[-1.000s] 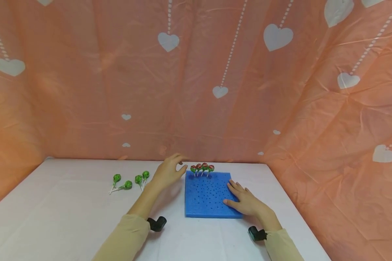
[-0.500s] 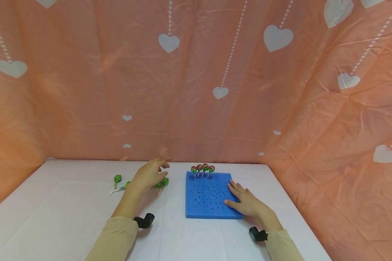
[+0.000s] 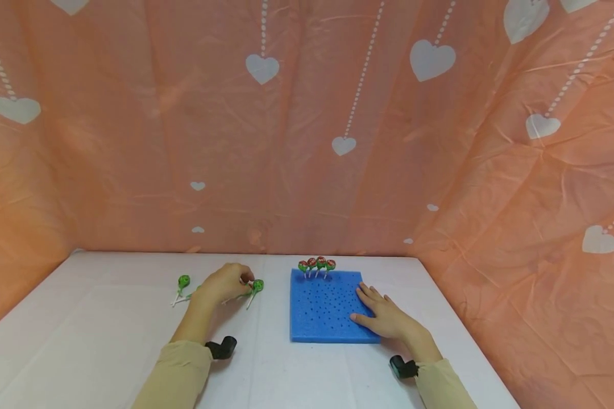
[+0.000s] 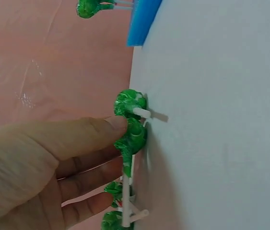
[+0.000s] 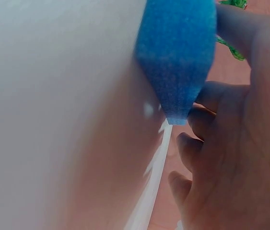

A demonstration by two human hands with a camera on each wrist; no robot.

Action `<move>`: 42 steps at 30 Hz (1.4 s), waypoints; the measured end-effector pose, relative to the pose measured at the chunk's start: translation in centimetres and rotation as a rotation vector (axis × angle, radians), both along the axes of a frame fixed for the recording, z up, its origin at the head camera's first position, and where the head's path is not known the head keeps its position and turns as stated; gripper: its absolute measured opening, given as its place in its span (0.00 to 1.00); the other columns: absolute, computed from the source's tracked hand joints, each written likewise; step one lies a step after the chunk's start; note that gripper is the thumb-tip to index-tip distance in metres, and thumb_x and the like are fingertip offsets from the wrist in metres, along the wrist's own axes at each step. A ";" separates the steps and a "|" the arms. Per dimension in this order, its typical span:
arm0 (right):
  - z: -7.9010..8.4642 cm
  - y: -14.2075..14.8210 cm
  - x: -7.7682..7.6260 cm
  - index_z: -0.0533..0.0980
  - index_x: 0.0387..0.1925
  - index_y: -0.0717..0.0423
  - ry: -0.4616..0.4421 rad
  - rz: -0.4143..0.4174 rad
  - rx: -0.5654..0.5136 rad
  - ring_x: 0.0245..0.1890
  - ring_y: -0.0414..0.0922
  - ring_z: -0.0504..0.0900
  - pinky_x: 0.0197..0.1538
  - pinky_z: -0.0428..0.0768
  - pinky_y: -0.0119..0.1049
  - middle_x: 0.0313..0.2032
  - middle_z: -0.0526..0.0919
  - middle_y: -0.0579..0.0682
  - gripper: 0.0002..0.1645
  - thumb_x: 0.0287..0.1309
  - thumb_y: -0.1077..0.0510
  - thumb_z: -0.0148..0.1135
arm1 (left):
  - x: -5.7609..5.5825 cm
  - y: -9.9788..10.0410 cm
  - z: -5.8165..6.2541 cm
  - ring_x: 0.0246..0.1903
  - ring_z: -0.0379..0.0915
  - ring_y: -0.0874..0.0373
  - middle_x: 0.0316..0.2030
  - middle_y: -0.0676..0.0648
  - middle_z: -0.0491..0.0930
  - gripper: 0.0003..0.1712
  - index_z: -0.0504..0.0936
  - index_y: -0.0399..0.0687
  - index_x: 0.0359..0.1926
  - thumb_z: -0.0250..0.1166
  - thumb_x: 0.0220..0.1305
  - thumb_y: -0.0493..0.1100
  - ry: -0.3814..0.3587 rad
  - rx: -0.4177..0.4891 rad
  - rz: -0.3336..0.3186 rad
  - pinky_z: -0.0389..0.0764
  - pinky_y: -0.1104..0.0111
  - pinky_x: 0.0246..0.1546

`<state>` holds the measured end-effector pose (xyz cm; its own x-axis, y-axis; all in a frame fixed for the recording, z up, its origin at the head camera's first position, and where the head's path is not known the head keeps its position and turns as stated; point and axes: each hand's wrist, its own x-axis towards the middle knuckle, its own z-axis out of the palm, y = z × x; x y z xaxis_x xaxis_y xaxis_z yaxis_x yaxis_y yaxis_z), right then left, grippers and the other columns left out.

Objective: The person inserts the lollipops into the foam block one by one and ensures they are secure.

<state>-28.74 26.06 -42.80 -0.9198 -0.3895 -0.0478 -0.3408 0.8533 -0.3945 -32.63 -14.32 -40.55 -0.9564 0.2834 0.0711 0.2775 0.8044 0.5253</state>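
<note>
My left hand (image 3: 224, 284) is over the green-wrapped lollipops on the table. In the left wrist view its thumb and fingers pinch one lollipop (image 4: 135, 136) by the wrapped head, its white stick hanging down the frame. Right beside that head lies another green lollipop (image 4: 129, 101). My right hand (image 3: 386, 318) rests with spread, fairly straight fingers on the right edge of a blue foam block (image 3: 322, 324) dotted with small holes. Several red-and-green lollipops (image 3: 320, 262) stand upright in a row along the block's far left edge.
Left of the left hand lies another green lollipop (image 3: 183, 282); one beside it is partly hidden by the hand. A white cloth (image 3: 107, 341) covers the table. Behind it hangs an orange curtain (image 3: 307, 204) with white hearts.
My left hand has moved left from beside the foam block and lowered onto the green lollipops. Two of these lollipops have shifted right. The right hand has stayed on the block.
</note>
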 end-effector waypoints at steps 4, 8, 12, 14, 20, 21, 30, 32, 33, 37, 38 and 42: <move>0.1 -0.1 0.0 0.56 0.80 0.62 0.003 0.002 0.000 0.81 0.64 0.45 0.78 0.44 0.67 0.81 0.52 0.61 0.50 0.71 0.37 0.59 | 0.0 -0.2 -0.3 0.40 0.80 0.51 0.40 0.44 0.86 0.10 0.88 0.40 0.44 0.70 0.60 0.32 -0.006 0.020 -0.002 0.82 0.53 0.45; 0.1 -0.1 0.0 0.56 0.79 0.63 0.003 0.004 -0.001 0.81 0.63 0.45 0.78 0.44 0.67 0.81 0.51 0.61 0.50 0.72 0.37 0.59 | 0.0 -0.2 -0.5 0.38 0.79 0.52 0.40 0.43 0.86 0.10 0.88 0.38 0.44 0.71 0.60 0.31 -0.018 0.043 -0.003 0.83 0.58 0.40; 0.2 -0.1 0.0 0.56 0.80 0.62 0.001 0.003 0.002 0.81 0.63 0.45 0.78 0.44 0.67 0.81 0.51 0.60 0.50 0.72 0.37 0.59 | -0.1 -0.2 -0.5 0.39 0.79 0.52 0.40 0.42 0.86 0.10 0.87 0.37 0.44 0.70 0.60 0.30 -0.007 0.048 -0.010 0.83 0.58 0.42; 0.2 -0.2 0.0 0.56 0.80 0.62 -0.001 0.000 0.002 0.81 0.63 0.45 0.78 0.44 0.67 0.81 0.51 0.60 0.50 0.71 0.37 0.59 | -0.1 -0.2 -0.6 0.40 0.79 0.51 0.40 0.42 0.86 0.10 0.87 0.37 0.44 0.69 0.60 0.30 -0.010 0.054 -0.006 0.83 0.57 0.43; 0.1 -0.2 0.0 0.56 0.80 0.61 -0.005 -0.005 0.010 0.81 0.63 0.45 0.78 0.44 0.66 0.81 0.51 0.59 0.50 0.71 0.36 0.59 | 0.0 -0.1 -0.6 0.39 0.79 0.51 0.40 0.42 0.85 0.10 0.87 0.35 0.44 0.68 0.60 0.29 0.001 0.050 -0.012 0.82 0.56 0.43; 0.1 -0.2 0.0 0.56 0.80 0.61 -0.006 -0.005 0.012 0.81 0.62 0.45 0.78 0.44 0.66 0.81 0.51 0.59 0.50 0.71 0.36 0.58 | 0.0 -0.1 -0.6 0.39 0.79 0.51 0.39 0.42 0.85 0.10 0.87 0.35 0.44 0.68 0.60 0.29 0.004 0.047 -0.012 0.82 0.57 0.43; 0.1 -0.2 -0.2 0.56 0.80 0.62 -0.017 -0.007 -0.004 0.81 0.62 0.44 0.78 0.42 0.66 0.81 0.51 0.60 0.50 0.71 0.37 0.59 | 0.1 0.0 -0.4 0.30 0.77 0.54 0.36 0.43 0.84 0.10 0.86 0.35 0.45 0.67 0.62 0.30 0.004 0.108 0.016 0.80 0.65 0.26; 0.1 -0.2 -0.2 0.56 0.80 0.62 -0.015 -0.007 -0.002 0.81 0.63 0.44 0.78 0.42 0.66 0.81 0.51 0.61 0.50 0.71 0.37 0.59 | 0.0 0.0 -0.3 0.30 0.77 0.55 0.37 0.43 0.84 0.11 0.86 0.35 0.46 0.67 0.62 0.31 0.013 0.119 0.016 0.81 0.65 0.25; 0.1 -0.1 -0.2 0.56 0.80 0.62 -0.012 -0.005 -0.001 0.81 0.63 0.44 0.78 0.42 0.66 0.81 0.51 0.61 0.50 0.71 0.37 0.59 | 0.0 0.0 -0.2 0.31 0.78 0.55 0.37 0.43 0.84 0.11 0.86 0.36 0.47 0.67 0.63 0.31 0.020 0.121 0.016 0.81 0.65 0.27; 0.0 -0.1 -0.1 0.56 0.79 0.63 -0.001 0.002 0.003 0.81 0.63 0.45 0.78 0.43 0.66 0.81 0.52 0.61 0.50 0.71 0.38 0.59 | -0.1 0.1 -0.2 0.37 0.79 0.54 0.40 0.44 0.85 0.13 0.86 0.36 0.49 0.67 0.64 0.34 0.069 0.130 0.000 0.83 0.59 0.40; 0.0 0.0 -0.1 0.56 0.79 0.63 0.001 0.002 0.003 0.81 0.64 0.45 0.78 0.44 0.66 0.81 0.52 0.61 0.49 0.71 0.38 0.59 | -0.2 0.1 -0.2 0.39 0.80 0.54 0.41 0.44 0.85 0.13 0.86 0.36 0.49 0.67 0.64 0.34 0.083 0.136 -0.008 0.83 0.58 0.42; 0.0 0.0 0.0 0.56 0.79 0.63 0.002 0.001 0.003 0.81 0.64 0.46 0.78 0.44 0.67 0.81 0.52 0.61 0.49 0.71 0.38 0.59 | -0.5 0.3 -0.3 0.41 0.80 0.51 0.41 0.44 0.85 0.13 0.85 0.34 0.49 0.67 0.64 0.34 0.133 0.170 -0.033 0.83 0.55 0.46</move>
